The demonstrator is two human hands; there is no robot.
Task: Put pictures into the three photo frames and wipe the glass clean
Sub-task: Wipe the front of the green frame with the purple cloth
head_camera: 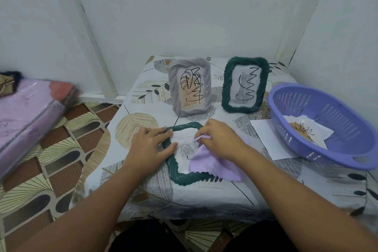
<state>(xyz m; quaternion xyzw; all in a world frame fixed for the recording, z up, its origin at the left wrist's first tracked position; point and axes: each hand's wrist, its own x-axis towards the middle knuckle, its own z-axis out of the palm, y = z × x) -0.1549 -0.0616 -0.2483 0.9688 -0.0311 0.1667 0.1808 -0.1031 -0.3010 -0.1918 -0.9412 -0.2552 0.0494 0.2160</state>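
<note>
Centre of view: a green frame (185,177) lies flat on the patterned tablecloth (204,196), rose picture under its glass; left hand (150,143) rests on its left edge, fingers straight and relaxed. Right hand (219,140) pinches a lilac cloth (212,164) bunched against the glass. Above, a grey frame (189,87) and second green frame (244,85) stand upright, scribbled over; purple basket (323,122) with papers at right.

Lilac cloth (212,161), two dark green frames (244,85) and one grey (190,88), periwinkle basket (327,127), leaf-print tablecloth (143,120).
</note>
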